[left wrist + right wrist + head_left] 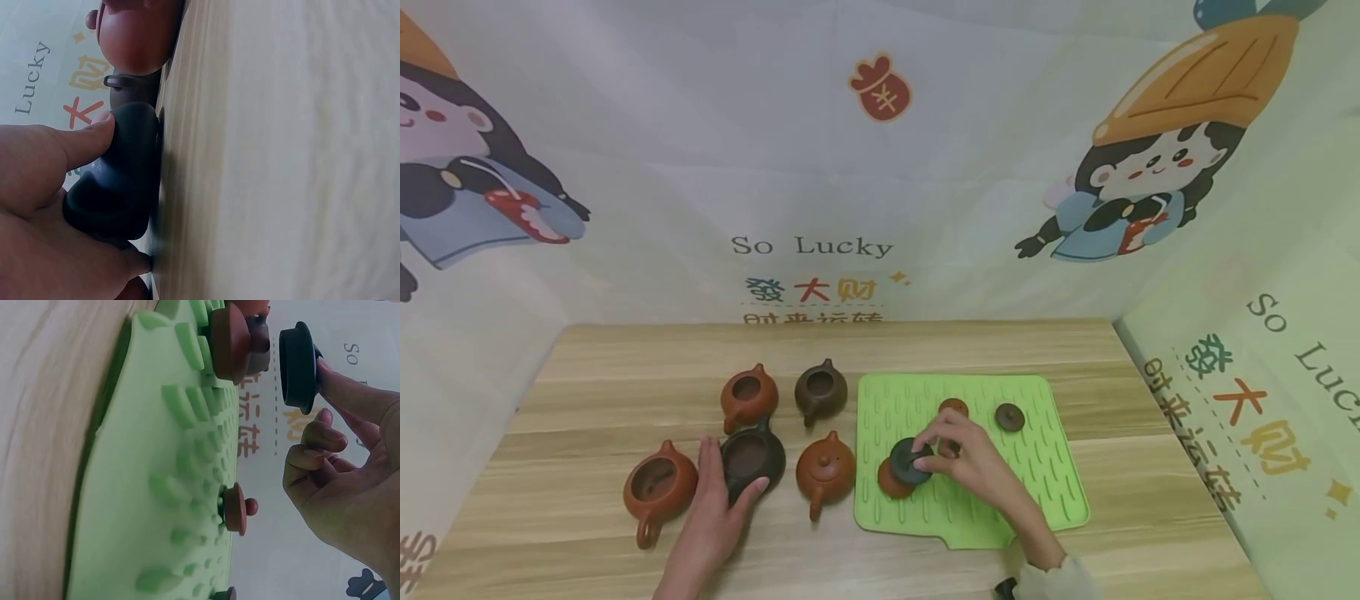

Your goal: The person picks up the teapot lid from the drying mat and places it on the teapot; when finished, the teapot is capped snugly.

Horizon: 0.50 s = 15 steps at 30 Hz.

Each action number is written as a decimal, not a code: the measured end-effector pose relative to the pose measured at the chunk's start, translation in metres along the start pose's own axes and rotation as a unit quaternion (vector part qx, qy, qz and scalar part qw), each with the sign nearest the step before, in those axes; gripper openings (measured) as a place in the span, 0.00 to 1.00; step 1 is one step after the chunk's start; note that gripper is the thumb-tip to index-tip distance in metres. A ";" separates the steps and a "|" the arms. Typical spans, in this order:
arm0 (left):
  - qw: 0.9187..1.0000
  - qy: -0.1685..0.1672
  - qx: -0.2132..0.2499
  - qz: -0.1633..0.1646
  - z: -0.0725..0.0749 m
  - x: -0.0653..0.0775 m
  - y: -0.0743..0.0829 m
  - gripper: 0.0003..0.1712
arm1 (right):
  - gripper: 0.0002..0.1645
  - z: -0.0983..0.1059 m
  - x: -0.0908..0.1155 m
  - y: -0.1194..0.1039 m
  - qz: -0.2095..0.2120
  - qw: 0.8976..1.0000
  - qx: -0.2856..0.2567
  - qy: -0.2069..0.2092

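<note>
My left hand [711, 517] grips a lidless black teapot [752, 458], thumb on one side and fingers on the other. The left wrist view shows this dark pot [119, 172] close against the wooden tabletop. Between thumb and fingertips, my right hand [973, 467] pinches a black teapot lid [910, 461] by its knob. In the right wrist view the black lid [300, 369] is held up off the green mat. A reddish-brown lid [892, 482] lies on the mat, partly covered by the black one in the head view.
On the green ridged mat [1000, 500] also lie a small red-brown lid [953, 407] and a dark brown lid [1010, 417]. Lidless teapots surround the left hand: two orange-brown [658, 487] [748, 400] and one dark brown [821, 390]. A lidded orange teapot [825, 471] stands beside the mat.
</note>
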<state>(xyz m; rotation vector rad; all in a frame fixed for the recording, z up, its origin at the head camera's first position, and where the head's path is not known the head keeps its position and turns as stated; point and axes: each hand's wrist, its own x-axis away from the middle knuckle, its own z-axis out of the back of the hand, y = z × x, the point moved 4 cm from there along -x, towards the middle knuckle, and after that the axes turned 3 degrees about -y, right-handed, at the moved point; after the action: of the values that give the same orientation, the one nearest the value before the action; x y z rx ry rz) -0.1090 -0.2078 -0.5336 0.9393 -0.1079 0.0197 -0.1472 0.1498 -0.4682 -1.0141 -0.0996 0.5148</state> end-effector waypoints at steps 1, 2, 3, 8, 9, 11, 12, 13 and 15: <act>1.000 -0.003 -0.002 0.002 0.000 0.000 0.000 0.66 | 0.08 -0.001 -0.001 0.000 0.002 1.000 -0.001 -0.002; 1.000 -0.005 -0.001 0.004 0.001 0.000 0.001 0.66 | 0.08 -0.001 -0.002 -0.001 0.000 1.000 -0.003 -0.004; 1.000 -0.008 0.001 0.007 0.001 0.000 0.003 0.65 | 0.08 -0.002 -0.002 -0.001 -0.002 1.000 -0.004 -0.006; 0.999 -0.032 -0.007 0.032 0.003 0.000 0.013 0.63 | 0.07 -0.005 -0.005 -0.002 -0.010 1.000 -0.010 -0.013; 0.999 -0.036 -0.010 0.038 0.004 0.000 0.014 0.63 | 0.07 -0.006 -0.006 -0.002 -0.007 1.000 -0.007 -0.013; 0.998 -0.040 -0.015 0.044 0.004 0.000 0.015 0.62 | 0.07 -0.007 -0.007 -0.003 -0.003 1.000 -0.005 -0.013; 0.998 -0.040 -0.015 0.046 0.005 0.000 0.016 0.62 | 0.07 -0.008 -0.008 -0.003 -0.001 1.000 -0.005 -0.014; 0.998 -0.039 -0.015 0.046 0.005 0.000 0.016 0.62 | 0.07 -0.008 -0.008 -0.004 -0.002 1.000 -0.002 -0.014; 0.998 -0.038 -0.015 0.046 0.005 0.000 0.016 0.62 | 0.07 -0.010 -0.010 -0.005 0.000 1.000 -0.002 -0.016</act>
<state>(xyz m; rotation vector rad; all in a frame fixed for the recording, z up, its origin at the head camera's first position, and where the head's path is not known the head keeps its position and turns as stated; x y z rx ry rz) -0.1100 -0.2019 -0.5178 0.9048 -0.2214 0.0683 -0.1513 0.1356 -0.4676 -1.0100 -0.1285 0.5309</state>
